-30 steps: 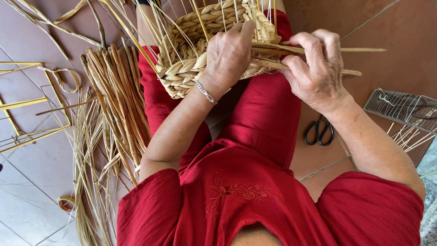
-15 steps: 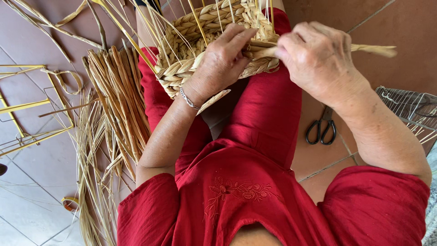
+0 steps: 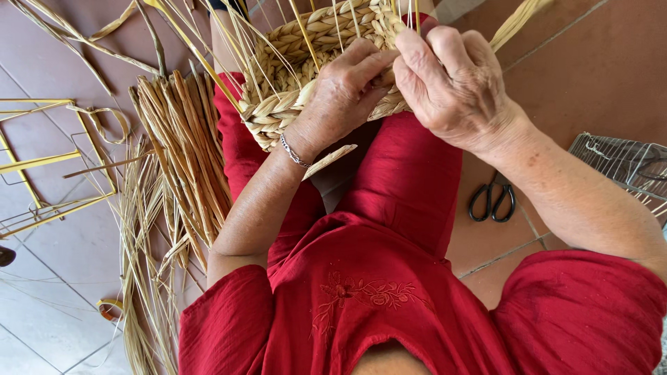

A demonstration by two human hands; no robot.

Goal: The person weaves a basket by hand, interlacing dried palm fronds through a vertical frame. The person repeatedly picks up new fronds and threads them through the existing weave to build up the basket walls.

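A half-woven straw basket (image 3: 299,83) of braided tan fibre rests on my lap, with thin yellow stakes sticking up from it. My left hand (image 3: 344,87), with a silver bracelet on the wrist, presses on the basket's near rim. My right hand (image 3: 451,87) is closed around a flat straw strand (image 3: 517,21) that runs up and to the right, right beside the left hand's fingers. I am seated in red clothes.
A bundle of loose straw (image 3: 177,160) lies on the tiled floor to my left, next to a yellow wire frame (image 3: 42,163). Black scissors (image 3: 492,201) lie on the floor by my right leg. A wire rack (image 3: 625,163) sits at the right edge.
My right hand has moved left and up to the basket rim, drawing the straw strand from lying level to pointing upward. My left hand has stayed on the rim.
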